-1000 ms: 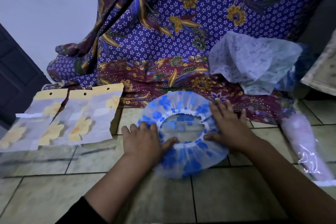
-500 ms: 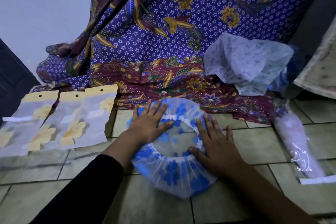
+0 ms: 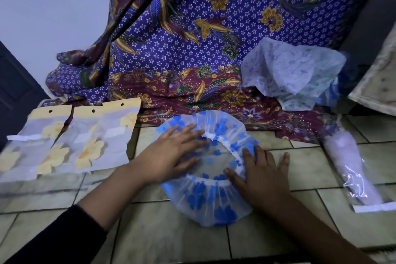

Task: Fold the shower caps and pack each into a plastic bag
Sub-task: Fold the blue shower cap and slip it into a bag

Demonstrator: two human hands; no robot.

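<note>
Left hand (image 3: 171, 156) and right hand (image 3: 261, 180) lie flat, fingers straight, on the blue-flowered shower cap (image 3: 205, 201) at center frame on the floor (image 3: 278, 229), hiding its sides. Yellow-flowered plastic bags (image 3: 92, 141) at left, leftmost cut off. Filled bag (image 3: 353, 169) at right, contents blurry.

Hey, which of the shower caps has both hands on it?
The blue-flowered cap on the tiles, pressed under the left hand and right hand. The yellow-flowered ones are bagged; the pale one lies crumpled on the cloth.
</note>
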